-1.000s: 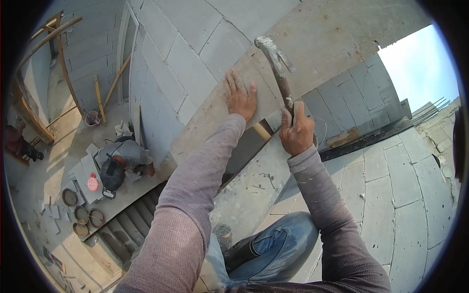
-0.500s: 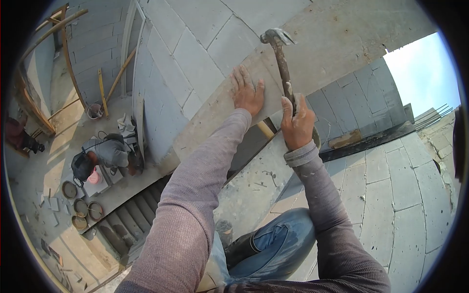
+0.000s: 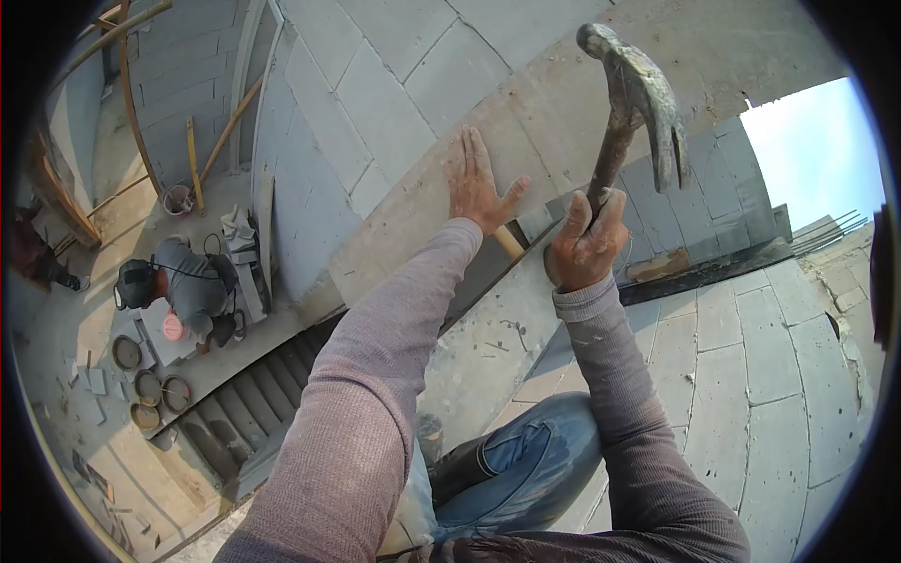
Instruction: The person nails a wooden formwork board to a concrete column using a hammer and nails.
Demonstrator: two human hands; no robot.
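My left hand (image 3: pixel 481 190) lies flat on a long grey-brown board (image 3: pixel 535 113), its fingers spread. The dusty claw hammer (image 3: pixel 636 89) is raised, its head up and its claw toward the right. My right hand (image 3: pixel 588 246) is wrapped round the lower handle, just right of the board's lower edge. Behind the board rises a wall of grey blocks (image 3: pixel 375 94). Below my left hand, a short piece of wood (image 3: pixel 509 242) shows under the board's edge.
A staircase (image 3: pixel 246 403) drops away at the lower left. Beyond it a person in a cap (image 3: pixel 192 281) bends over near several round buckets (image 3: pixel 127 352). Another person (image 3: pixel 42 249) is at the far left. A block wall (image 3: pixel 741 375) stands at the right.
The hammer has come up and closer to the camera, with its head shifted right. My right hand has moved slightly right. My left hand's thumb is spread wider. The person in the cap has shifted left.
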